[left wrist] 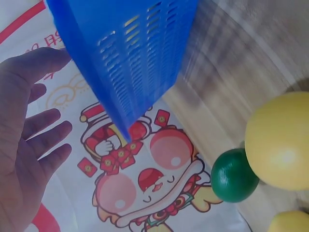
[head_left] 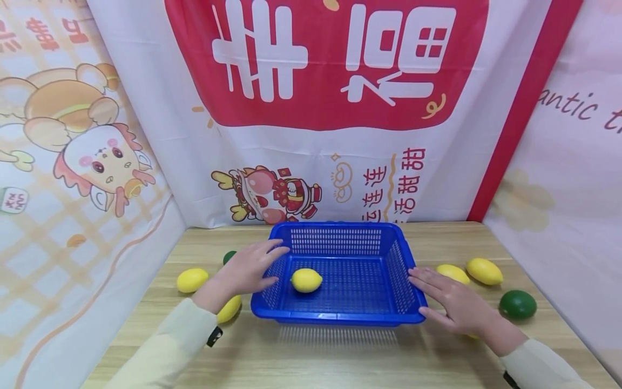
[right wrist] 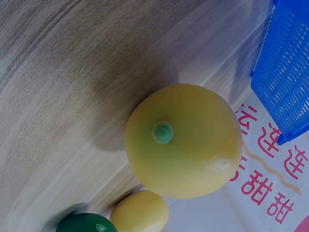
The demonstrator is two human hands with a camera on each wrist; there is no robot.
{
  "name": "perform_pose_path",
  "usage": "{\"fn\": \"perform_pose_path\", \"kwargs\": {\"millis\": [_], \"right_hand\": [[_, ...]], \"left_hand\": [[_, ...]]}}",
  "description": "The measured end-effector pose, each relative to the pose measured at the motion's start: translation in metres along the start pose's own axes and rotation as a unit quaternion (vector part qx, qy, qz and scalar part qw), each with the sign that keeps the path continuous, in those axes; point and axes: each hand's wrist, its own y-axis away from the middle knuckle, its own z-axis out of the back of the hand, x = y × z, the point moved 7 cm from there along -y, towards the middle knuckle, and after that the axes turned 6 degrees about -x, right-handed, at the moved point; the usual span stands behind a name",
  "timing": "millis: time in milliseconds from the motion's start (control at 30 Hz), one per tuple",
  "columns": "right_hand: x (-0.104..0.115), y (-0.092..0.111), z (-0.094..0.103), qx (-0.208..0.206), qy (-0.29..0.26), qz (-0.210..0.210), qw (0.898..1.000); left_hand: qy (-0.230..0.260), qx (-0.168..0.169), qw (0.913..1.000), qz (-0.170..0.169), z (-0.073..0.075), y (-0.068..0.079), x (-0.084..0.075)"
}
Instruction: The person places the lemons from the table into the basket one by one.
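Note:
A blue plastic basket (head_left: 340,316) stands on the wooden table with one yellow lemon (head_left: 306,280) inside, near its left wall. My left hand (head_left: 249,268) is over the basket's left rim, fingers loosely spread; the left wrist view shows its thumb (left wrist: 46,64) right at the rim and nothing in the palm. On the other side, my right hand (head_left: 454,300) has its straight fingers laid against the right rim. The right wrist view does not show that hand, only a large yellow lemon (right wrist: 183,145) close by and the basket's side (right wrist: 285,72).
Left of the basket lie two lemons (head_left: 193,280) and a dark green fruit (head_left: 229,256), partly behind my hand. Several lemons (head_left: 485,271) and another green fruit (head_left: 518,304) lie on the right. Printed cloth (head_left: 330,140) walls the table at the back and sides.

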Motion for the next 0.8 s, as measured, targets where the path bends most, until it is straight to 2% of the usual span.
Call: {"fn": "perform_pose_path", "kwargs": {"millis": [167,367,667,800], "right_hand": [[0.0,0.001,0.0,-0.001,0.002,-0.001,1.0],[0.001,0.001,0.0,0.0,0.003,-0.001,1.0],[0.001,0.001,0.0,-0.002,0.0,-0.001,1.0],[0.001,0.001,0.0,-0.004,0.0,0.001,1.0]], "left_hand": [[-0.002,-0.015,0.9999,0.006,0.008,0.008,0.005],[0.008,-0.057,0.9984,0.006,0.02,0.021,0.013],[0.001,-0.066,0.9972,0.036,0.017,0.051,0.035],[0.003,-0.057,0.9969,0.053,0.014,0.06,0.042]]}}
